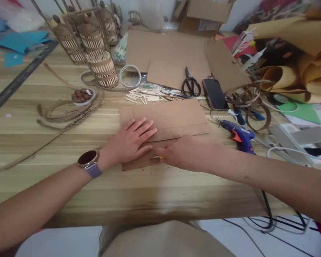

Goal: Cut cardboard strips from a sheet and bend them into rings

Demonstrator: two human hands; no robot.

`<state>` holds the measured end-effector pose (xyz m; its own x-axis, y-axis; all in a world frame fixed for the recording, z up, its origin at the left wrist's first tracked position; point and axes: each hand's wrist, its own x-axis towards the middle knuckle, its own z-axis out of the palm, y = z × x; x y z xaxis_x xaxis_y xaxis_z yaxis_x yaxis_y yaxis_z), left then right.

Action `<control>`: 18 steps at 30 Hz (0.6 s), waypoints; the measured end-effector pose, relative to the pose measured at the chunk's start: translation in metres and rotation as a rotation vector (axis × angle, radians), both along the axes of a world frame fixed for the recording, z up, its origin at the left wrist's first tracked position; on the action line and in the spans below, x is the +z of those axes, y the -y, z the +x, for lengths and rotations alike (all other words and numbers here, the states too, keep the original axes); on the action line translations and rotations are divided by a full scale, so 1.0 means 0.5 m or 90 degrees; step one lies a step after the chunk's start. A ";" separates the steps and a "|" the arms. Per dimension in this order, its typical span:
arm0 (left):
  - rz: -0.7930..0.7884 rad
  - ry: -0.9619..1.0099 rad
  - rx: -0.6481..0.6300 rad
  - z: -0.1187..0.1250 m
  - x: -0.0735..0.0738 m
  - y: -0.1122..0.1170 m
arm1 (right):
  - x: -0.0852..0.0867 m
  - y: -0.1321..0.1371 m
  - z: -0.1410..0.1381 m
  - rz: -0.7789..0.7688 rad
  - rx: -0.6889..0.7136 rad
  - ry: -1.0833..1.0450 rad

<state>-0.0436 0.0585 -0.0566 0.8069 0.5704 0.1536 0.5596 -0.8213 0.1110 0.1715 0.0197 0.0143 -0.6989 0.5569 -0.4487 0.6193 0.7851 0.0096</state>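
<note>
A brown cardboard sheet [166, 111] lies flat on the wooden table before me. My left hand [135, 141] rests on it with fingers spread, pressing its left part. Across the sheet, a narrow cardboard strip [176, 132] lies just above both hands. My right hand [180, 151] is closed around a small yellow tool [159, 157], which looks like a utility knife. Its tip is low over the sheet's near part, close to my left thumb; my fingers hide most of it.
Black scissors [190, 85], a phone [215, 93] and a blue glue gun [238, 134] lie beyond and right. Matchsticks [147, 96] are scattered behind the sheet. At left are a bowl of brown balls [82, 96], cardboard strips [69, 116] and stick-covered cylinders [101, 67].
</note>
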 end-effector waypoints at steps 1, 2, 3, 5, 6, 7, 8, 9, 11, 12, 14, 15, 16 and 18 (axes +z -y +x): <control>-0.002 0.002 0.002 0.000 0.000 0.000 | 0.000 -0.001 0.002 -0.001 0.001 0.004; -0.002 0.005 0.003 0.000 -0.001 0.000 | 0.000 -0.001 0.004 -0.001 0.005 0.007; -0.003 0.007 0.003 0.000 -0.001 0.000 | 0.000 -0.001 0.005 0.003 0.011 0.007; -0.004 0.010 0.003 0.000 -0.002 0.000 | 0.000 -0.001 0.006 0.009 0.021 0.007; -0.004 0.011 0.003 0.000 -0.002 0.000 | 0.001 0.000 0.005 0.010 0.022 0.012; -0.005 0.011 0.002 0.000 -0.002 0.000 | 0.003 0.000 0.003 0.009 0.020 0.020; -0.006 0.009 0.002 -0.001 -0.003 0.000 | 0.006 0.001 0.001 0.009 0.018 0.030; -0.006 0.005 0.001 -0.001 -0.003 0.000 | 0.009 0.002 -0.002 0.008 0.017 0.041; -0.004 -0.001 -0.001 -0.001 -0.004 -0.001 | 0.014 0.003 -0.008 0.009 0.021 0.053; -0.004 -0.001 -0.002 -0.002 -0.005 -0.001 | 0.017 0.004 -0.011 0.009 0.026 0.052; -0.003 0.004 -0.001 -0.002 -0.007 -0.002 | 0.019 0.004 -0.013 0.012 0.036 0.040; -0.003 0.007 -0.001 -0.003 -0.007 -0.003 | 0.019 0.004 -0.014 0.016 0.039 0.030; -0.003 0.007 -0.003 -0.003 -0.008 -0.003 | 0.019 0.003 -0.013 0.016 0.041 0.022; 0.001 0.003 -0.004 -0.003 -0.008 -0.004 | 0.017 0.003 -0.011 0.016 0.046 0.013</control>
<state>-0.0450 0.0602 -0.0608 0.8098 0.5649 0.1585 0.5536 -0.8252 0.1123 0.1659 0.0183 0.0230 -0.7285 0.5163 -0.4502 0.5605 0.8271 0.0416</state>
